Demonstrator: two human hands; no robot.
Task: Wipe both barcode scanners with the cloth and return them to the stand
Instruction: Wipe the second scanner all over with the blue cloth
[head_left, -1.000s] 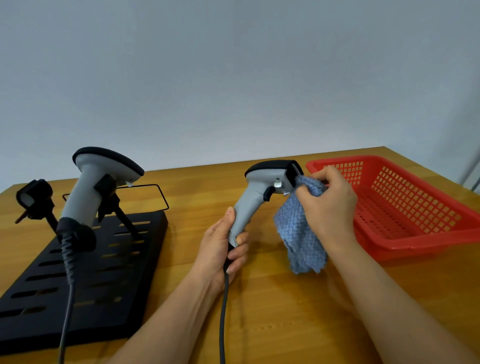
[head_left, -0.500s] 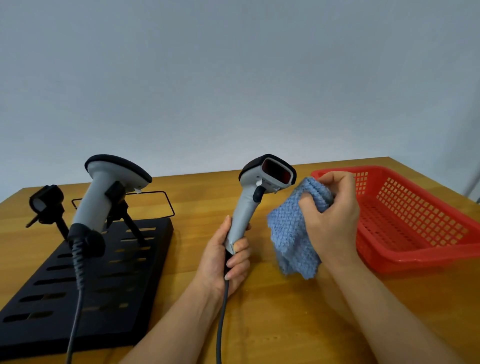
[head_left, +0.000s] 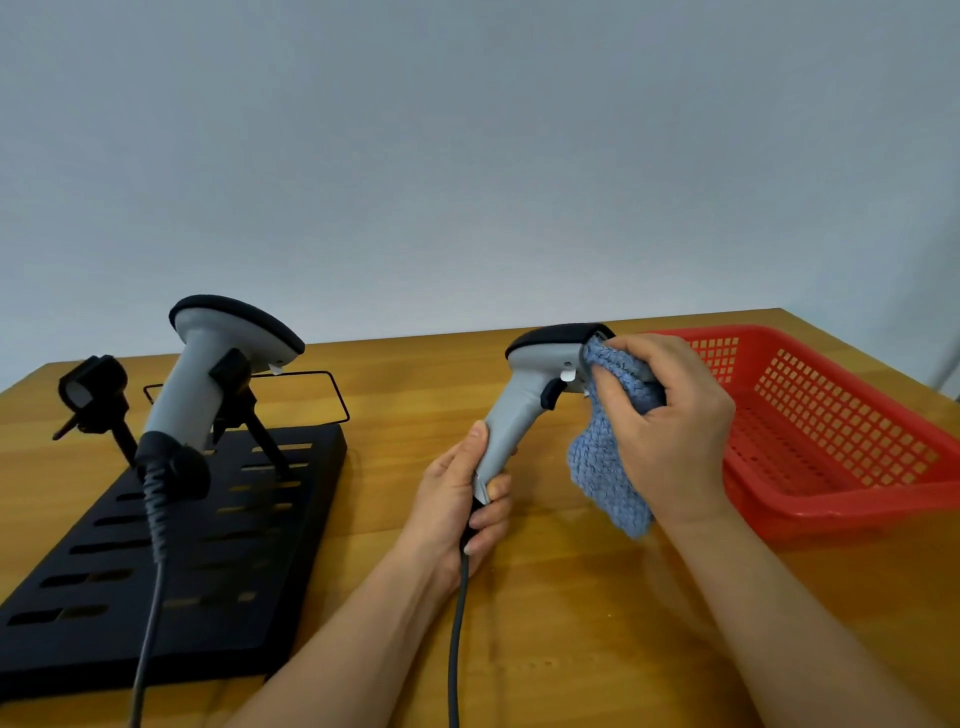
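Counting two scanners (head_left: 524, 410) (head_left: 202, 379) (one cloth (head_left: 608, 467), one stand (head_left: 171, 551)).

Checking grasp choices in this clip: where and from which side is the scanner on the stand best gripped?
Grip the docked scanner round its grey handle, below the cradle clip and above the black cable boot, coming from the right, open-table side. The handle is slim and leans upright there; the wide head and the stand clip leave fingers less room.
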